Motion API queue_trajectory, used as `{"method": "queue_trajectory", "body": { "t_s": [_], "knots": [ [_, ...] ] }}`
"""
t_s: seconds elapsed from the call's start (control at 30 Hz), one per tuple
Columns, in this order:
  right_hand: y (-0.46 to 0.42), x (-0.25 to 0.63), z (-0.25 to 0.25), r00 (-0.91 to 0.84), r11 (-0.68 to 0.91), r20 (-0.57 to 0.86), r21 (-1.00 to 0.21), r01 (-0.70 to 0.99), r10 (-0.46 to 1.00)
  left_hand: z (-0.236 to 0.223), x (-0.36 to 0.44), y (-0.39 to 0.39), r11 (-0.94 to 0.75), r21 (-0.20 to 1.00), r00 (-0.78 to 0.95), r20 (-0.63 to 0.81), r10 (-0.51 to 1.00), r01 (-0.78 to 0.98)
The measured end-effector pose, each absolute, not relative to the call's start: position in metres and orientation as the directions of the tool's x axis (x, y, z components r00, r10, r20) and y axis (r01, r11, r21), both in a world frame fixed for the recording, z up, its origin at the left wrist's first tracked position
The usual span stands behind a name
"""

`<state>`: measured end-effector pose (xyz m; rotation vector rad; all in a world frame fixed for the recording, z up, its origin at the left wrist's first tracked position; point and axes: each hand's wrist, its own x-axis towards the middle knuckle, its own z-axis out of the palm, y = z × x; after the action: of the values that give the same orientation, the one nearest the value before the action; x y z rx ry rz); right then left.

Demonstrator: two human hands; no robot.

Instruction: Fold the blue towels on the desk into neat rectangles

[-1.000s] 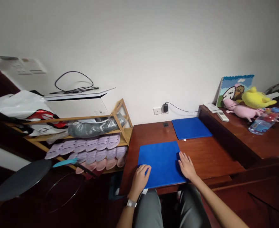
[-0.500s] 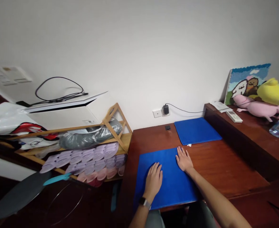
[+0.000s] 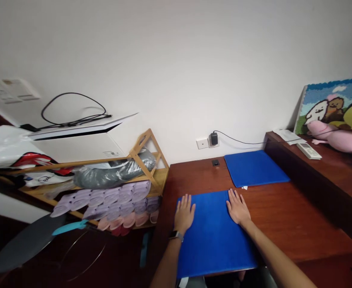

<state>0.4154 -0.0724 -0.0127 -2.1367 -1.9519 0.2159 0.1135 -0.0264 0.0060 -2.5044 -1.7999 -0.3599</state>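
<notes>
A flat blue mat (image 3: 213,236) lies on the reddish-brown wooden desk (image 3: 193,176), its near edge at the desk's front. My left hand (image 3: 184,214) rests flat on the mat's far left corner, fingers stretched out, with a watch on the wrist. On the far right corner lies my right hand (image 3: 238,206), palm down and fingers apart, touching the mat's right edge. Neither hand grips anything. Behind it, to the right, a second blue mat (image 3: 256,168) lies near the wall, a small white tag at its near edge.
To the left stands a wooden rack (image 3: 148,160) with lilac and pink slippers (image 3: 112,196), a white box (image 3: 80,146) and a coiled black cable (image 3: 74,120). A black plug (image 3: 214,138) sits in the wall socket. On the raised right ledge are a remote control (image 3: 309,151) and a pink plush toy (image 3: 340,138).
My left hand has moved from the mat's near left edge across it to the far left corner and flattened. My right hand has slid forward along the right edge. The view has shifted slightly.
</notes>
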Motion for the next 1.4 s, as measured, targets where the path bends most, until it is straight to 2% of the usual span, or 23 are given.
{"method": "queue_trajectory", "body": {
  "t_s": [0.13,0.37,0.47,0.57,0.7,0.8,0.87,0.97,1.1,1.2,1.4],
  "knots": [
    [-0.073,0.415,-0.011,0.108,-0.095,0.036,-0.255,0.962,0.994,0.002,0.062,-0.02,-0.281,0.102,0.253,0.225,0.941,0.954],
    [-0.073,0.412,-0.005,0.13,-0.123,0.013,-0.229,0.966,0.991,0.008,0.065,-0.022,-0.271,0.093,0.249,0.196,0.948,0.958],
    [-0.073,0.41,0.0,0.129,-0.125,0.003,-0.23,0.965,0.992,0.016,0.074,-0.026,-0.31,0.075,0.282,0.258,0.924,0.948],
    [-0.073,0.41,0.004,0.127,-0.123,0.003,-0.24,0.963,0.992,0.022,0.119,-0.035,-0.427,0.086,0.383,0.314,0.869,0.9],
    [-0.074,0.412,0.006,0.106,-0.108,-0.017,-0.218,0.97,0.994,0.023,0.226,-0.051,-0.598,0.16,0.539,0.297,0.788,0.785],
    [-0.075,0.414,0.009,0.054,-0.061,-0.047,-0.17,0.983,0.997,0.02,0.287,-0.055,-0.624,0.227,0.578,0.24,0.78,0.748],
    [-0.075,0.413,0.011,0.051,-0.06,-0.059,-0.165,0.984,0.997,0.017,0.295,-0.053,-0.618,0.245,0.588,0.192,0.786,0.747],
    [-0.074,0.412,0.014,0.095,-0.106,-0.064,-0.211,0.972,0.993,0.012,0.252,-0.041,-0.576,0.201,0.553,0.159,0.818,0.793],
    [-0.074,0.411,0.013,0.113,-0.124,-0.057,-0.255,0.959,0.992,0.0,0.138,-0.023,-0.382,0.089,0.364,0.163,0.917,0.92],
    [-0.072,0.411,0.01,0.113,-0.121,-0.046,-0.25,0.961,0.992,-0.01,0.075,-0.02,-0.284,0.049,0.271,0.184,0.945,0.958],
    [-0.079,0.408,0.017,0.138,-0.153,-0.077,-0.242,0.958,0.987,-0.013,0.065,-0.024,-0.259,0.073,0.241,0.192,0.951,0.963]
  ]
}}
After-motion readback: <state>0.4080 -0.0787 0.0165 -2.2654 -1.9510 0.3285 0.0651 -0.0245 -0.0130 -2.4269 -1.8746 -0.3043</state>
